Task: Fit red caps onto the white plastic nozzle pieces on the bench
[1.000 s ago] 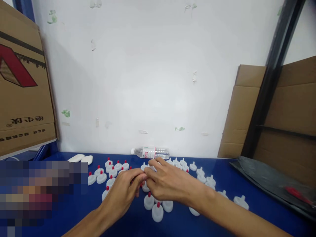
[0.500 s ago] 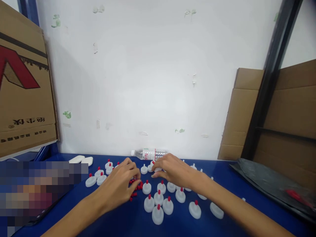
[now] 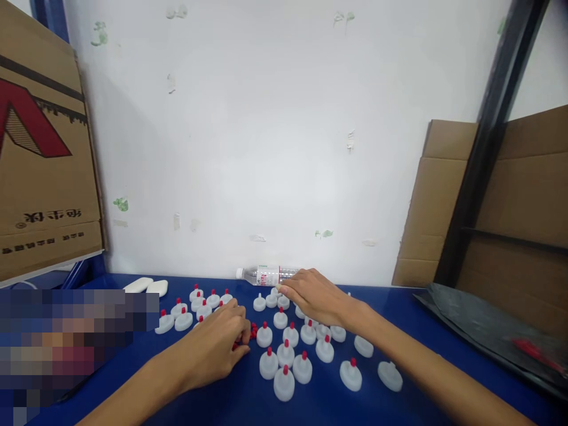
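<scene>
Many white plastic caps with red tips (image 3: 284, 378) stand on the blue table (image 3: 426, 367). A heap of small loose red tips (image 3: 252, 331) lies between my hands. My left hand (image 3: 219, 346) rests over that heap with fingers curled in a pinch; what they hold is hidden. My right hand (image 3: 313, 296) reaches to the far caps, its fingertips pinching a white cap (image 3: 278, 291) that has no red tip.
A clear water bottle (image 3: 270, 274) lies against the white wall. Two white oblong pieces (image 3: 146, 286) lie at the far left. Cardboard boxes stand left (image 3: 39, 165) and right (image 3: 523, 207). A black sheet (image 3: 488, 331) lies right.
My hands came apart from the middle. The right hand went farther back toward the bottle and took hold of a plain cap; the left settled on the red tips.
</scene>
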Motion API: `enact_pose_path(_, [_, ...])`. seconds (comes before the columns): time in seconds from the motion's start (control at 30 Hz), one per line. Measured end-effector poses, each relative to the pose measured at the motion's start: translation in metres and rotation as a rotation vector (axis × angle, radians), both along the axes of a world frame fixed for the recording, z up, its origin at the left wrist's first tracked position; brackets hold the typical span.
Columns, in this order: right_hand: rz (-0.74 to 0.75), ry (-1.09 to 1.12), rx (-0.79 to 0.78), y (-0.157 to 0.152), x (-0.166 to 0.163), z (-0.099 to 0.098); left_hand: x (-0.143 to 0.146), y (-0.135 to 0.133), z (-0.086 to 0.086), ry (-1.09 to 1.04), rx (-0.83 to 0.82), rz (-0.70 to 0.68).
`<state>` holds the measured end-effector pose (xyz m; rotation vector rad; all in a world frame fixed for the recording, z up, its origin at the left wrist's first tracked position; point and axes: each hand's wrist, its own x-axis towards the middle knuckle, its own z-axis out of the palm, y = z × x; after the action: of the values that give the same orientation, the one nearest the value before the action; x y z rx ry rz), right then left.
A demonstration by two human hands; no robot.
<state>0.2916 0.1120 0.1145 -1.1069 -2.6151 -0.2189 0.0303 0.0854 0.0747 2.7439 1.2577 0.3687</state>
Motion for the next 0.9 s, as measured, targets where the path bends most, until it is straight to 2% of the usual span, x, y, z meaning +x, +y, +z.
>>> enact_pose_path(0.1, [0.022, -0.031, -0.033, 0.002, 0.002, -0.008, 0.001, 0.0, -0.001, -0.008, -0.003, -0.017])
enact_pose_path(0.23, [0.049, -0.023, -0.04, 0.004, 0.002, -0.014, 0.004, 0.001, 0.002, -0.076, 0.094, -0.024])
enact_pose_path(0.4, [0.015, 0.076, 0.04, -0.001, 0.0, -0.002, 0.006, 0.005, 0.007, -0.305, 0.191, 0.04])
enact_pose_path(0.6, [0.137, 0.04, 0.03, -0.024, -0.011, 0.015, 0.009, 0.008, 0.007, -0.581, 0.229, 0.011])
enact_pose_path(0.73, [0.189, 0.024, 0.026, -0.037, -0.022, 0.016, 0.013, 0.003, 0.008, -0.628, 0.188, -0.047])
enact_pose_path(0.9, [0.225, 0.051, 0.042, -0.039, -0.025, 0.014, 0.014, 0.001, 0.011, -0.612, 0.197, -0.027])
